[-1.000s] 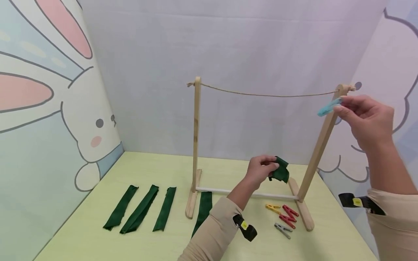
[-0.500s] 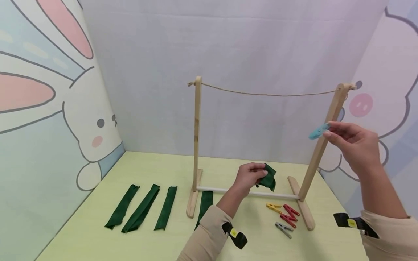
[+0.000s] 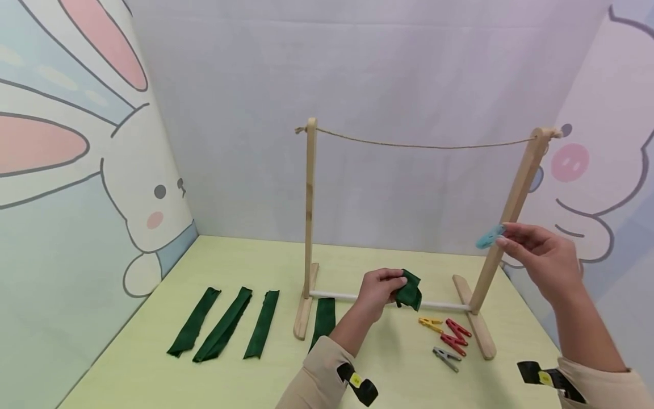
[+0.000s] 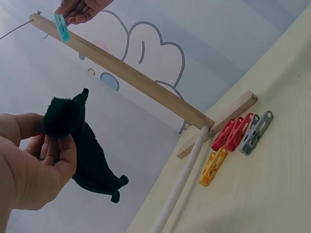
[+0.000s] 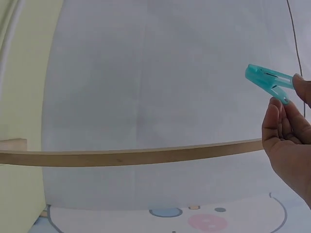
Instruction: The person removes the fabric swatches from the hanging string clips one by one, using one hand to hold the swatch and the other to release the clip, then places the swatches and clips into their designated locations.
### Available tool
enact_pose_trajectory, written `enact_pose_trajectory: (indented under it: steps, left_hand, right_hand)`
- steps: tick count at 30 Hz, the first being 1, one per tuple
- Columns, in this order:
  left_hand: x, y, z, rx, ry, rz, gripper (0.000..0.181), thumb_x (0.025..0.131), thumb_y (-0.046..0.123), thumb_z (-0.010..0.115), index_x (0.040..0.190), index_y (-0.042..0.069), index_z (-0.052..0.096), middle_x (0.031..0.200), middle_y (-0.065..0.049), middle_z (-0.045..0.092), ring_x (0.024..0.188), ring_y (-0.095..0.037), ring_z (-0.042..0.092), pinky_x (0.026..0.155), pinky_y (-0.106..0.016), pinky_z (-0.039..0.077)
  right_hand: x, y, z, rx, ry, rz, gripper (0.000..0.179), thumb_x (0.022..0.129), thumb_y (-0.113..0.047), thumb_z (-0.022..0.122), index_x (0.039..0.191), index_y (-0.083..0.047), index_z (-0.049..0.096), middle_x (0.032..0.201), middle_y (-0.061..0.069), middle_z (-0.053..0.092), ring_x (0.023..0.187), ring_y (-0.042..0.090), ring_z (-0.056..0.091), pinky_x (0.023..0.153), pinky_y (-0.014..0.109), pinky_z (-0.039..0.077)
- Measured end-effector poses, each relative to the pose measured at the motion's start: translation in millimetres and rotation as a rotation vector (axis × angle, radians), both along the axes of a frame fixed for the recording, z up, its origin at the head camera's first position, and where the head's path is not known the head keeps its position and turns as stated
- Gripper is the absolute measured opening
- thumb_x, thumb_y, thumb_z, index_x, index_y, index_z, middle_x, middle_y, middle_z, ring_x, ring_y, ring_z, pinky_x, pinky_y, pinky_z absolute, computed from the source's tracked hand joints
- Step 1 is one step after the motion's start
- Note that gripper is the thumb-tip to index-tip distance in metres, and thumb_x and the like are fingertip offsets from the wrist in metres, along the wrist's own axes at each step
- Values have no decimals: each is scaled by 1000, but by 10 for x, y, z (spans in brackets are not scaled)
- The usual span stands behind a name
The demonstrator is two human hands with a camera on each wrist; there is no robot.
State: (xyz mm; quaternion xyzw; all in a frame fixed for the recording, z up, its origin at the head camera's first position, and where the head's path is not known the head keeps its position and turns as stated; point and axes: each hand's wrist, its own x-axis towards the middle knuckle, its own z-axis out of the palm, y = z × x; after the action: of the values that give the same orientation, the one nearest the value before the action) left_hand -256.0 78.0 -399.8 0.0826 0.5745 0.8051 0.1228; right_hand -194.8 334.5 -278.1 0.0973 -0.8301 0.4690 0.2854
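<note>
My left hand (image 3: 379,292) pinches a small dark green cloth (image 3: 409,291) between thumb and fingers, held above the white bottom bar of the wooden frame. In the left wrist view the cloth (image 4: 90,150) hangs down from the fingertips in a folded strip. My right hand (image 3: 544,258) is in front of the frame's right post, pinching a light blue clothespin (image 3: 489,237) by its handle ends. Seen from the right wrist, the clothespin (image 5: 268,80) points away from the hand. Above both hands a thin string (image 3: 424,146) runs between the two posts.
Several green cloth strips (image 3: 261,325) lie at the left, one (image 3: 323,324) partly behind the left forearm. By the frame's right foot (image 3: 480,335) lie a yellow clothespin (image 3: 431,324), red clothespins (image 3: 453,343) and grey clothespins (image 4: 257,133). The wooden left post (image 3: 309,210) stands upright.
My right hand has come down from near the string, carrying the blue clothespin. My left hand has shifted left and lower with the green cloth.
</note>
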Motion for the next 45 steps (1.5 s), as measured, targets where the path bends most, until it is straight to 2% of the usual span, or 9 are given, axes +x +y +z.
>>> enact_pose_trajectory:
  steps: [8,17,23,29,33,38,45]
  left_hand:
    - [30,-140,-152,-15,-2,31,20,85,5,67,104,-2,67,91,-7,63,75,-15,61,63,-27,50]
    - [-43,-280,-312,-101,5,25,21,86,4,65,106,-2,66,89,-5,64,74,-13,59,59,-26,47]
    - [-78,-299,-431,-122,7,36,22,86,4,65,108,-2,66,88,-4,63,74,-12,59,61,-27,48]
    - [65,-410,-632,-124,-42,68,24,86,-1,63,110,-5,63,90,-6,60,77,-14,59,64,-33,51]
    - [179,-507,-725,-127,-57,95,24,85,-3,63,109,-6,63,90,-7,61,81,-16,60,66,-36,53]
    - [272,-595,-829,-159,-43,94,26,84,-4,63,110,-7,62,91,-7,62,77,-13,58,60,-30,50]
    - [396,-714,-874,-204,-55,88,31,84,-5,61,114,-11,58,98,-8,59,70,-12,52,54,-24,41]
  right_hand:
    - [26,11,-199,13,-48,7,26,85,0,66,110,5,62,86,-10,65,72,2,61,66,12,47]
    - [72,54,-368,16,-104,26,24,86,-4,66,110,-1,65,86,-8,64,72,3,60,65,12,47]
    - [62,80,-459,-2,-102,30,23,87,-2,65,110,1,65,85,-9,64,73,3,59,66,13,48]
    - [64,84,-585,-48,-137,59,23,87,-2,65,110,1,65,86,-10,65,75,1,59,67,13,47]
    - [84,94,-658,-33,-167,39,22,87,-5,65,109,-1,66,87,-12,64,77,-1,58,67,12,46]
    - [99,113,-731,-29,-206,43,21,88,-7,65,109,-2,66,87,-12,65,78,-1,59,68,13,46]
    - [152,123,-928,-90,-280,107,22,89,-6,62,110,0,64,89,-10,66,80,3,62,69,15,48]
